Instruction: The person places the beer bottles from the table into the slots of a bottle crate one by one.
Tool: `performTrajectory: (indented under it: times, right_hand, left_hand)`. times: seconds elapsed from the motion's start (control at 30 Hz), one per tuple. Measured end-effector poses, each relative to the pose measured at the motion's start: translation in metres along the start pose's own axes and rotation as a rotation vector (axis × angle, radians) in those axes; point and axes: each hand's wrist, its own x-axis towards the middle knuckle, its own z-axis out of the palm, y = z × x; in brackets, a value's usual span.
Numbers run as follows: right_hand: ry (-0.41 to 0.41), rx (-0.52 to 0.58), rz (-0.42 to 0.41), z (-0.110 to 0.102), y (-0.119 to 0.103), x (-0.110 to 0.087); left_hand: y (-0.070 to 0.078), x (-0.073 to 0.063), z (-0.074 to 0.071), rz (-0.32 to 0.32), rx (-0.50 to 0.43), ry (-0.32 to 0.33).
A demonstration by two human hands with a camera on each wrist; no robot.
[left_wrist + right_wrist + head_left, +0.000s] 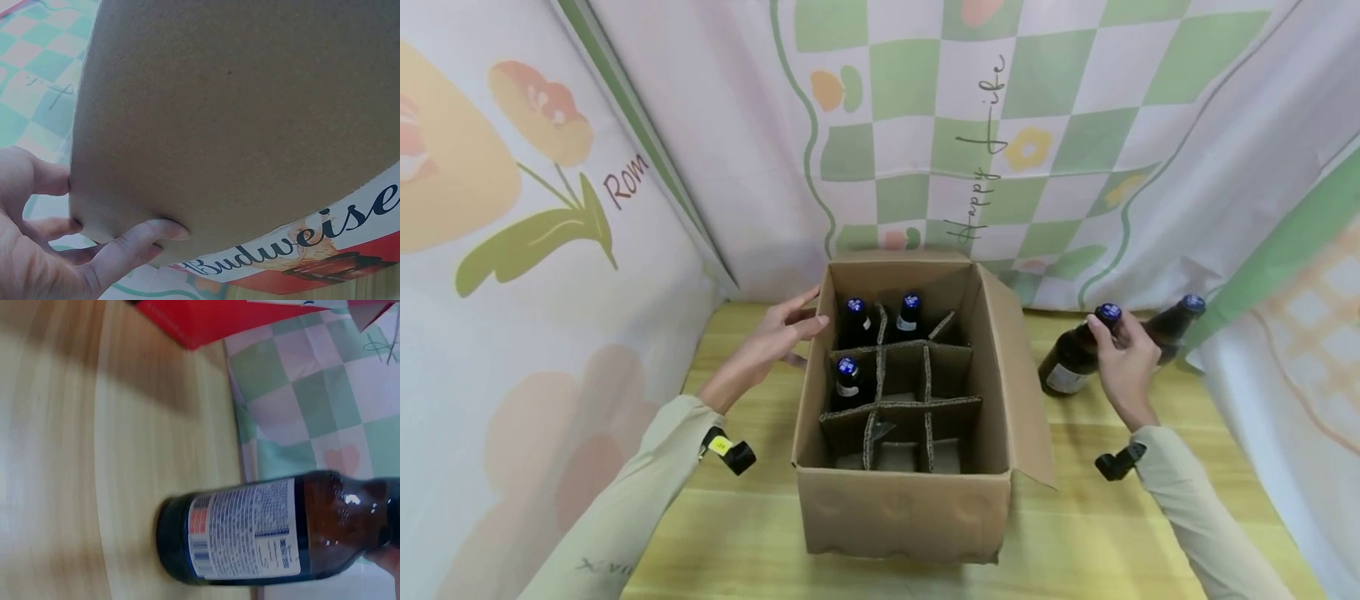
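An uncapped-top cardboard box (904,508) with cardboard dividers (928,406) stands open in the head view. Three brown beer bottles with blue caps sit inside: one in the back left cell (855,317), one in the back middle (909,313), one in the middle left (847,379). My left hand (771,337) grips the box's left edge near its back corner, fingers round the flap (231,125). To the right of the box, my right hand (1123,360) pinches the neck of a beer bottle (250,531), which leans slightly and shows a white back label.
Another beer bottle (1172,327) stands behind my right hand. The box's right flap (1018,375) sticks outward, towards the held bottle. A patterned cloth (970,125) hangs behind the wooden table (1090,517), with more cloth at both sides.
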Motion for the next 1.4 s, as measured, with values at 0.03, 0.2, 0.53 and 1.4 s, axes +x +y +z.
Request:
performTrajectory:
  times: [0.03,0.2,0.53,1.4]
  right_hand:
    - [0.003,-0.009,0.007,-0.002,0.002,0.0]
    - [-0.024,-0.043,0.051,-0.011,0.0,0.0]
    - [-0.097,-0.028,0.329,-0.012,-0.008,0.016]
    - [-0.222,0.055,0.137,-0.031,-0.16,0.048]
  left_hand:
    - [0.0,0.001,0.001,0.0,0.003,-0.002]
    - [-0.002,0.002,0.005,0.001,0.001,-0.021]
    - [-0.003,-0.001,0.001,0.003,-0.005,-0.003]
    - [0.0,-0.001,-0.001,0.003,0.011,-0.012]
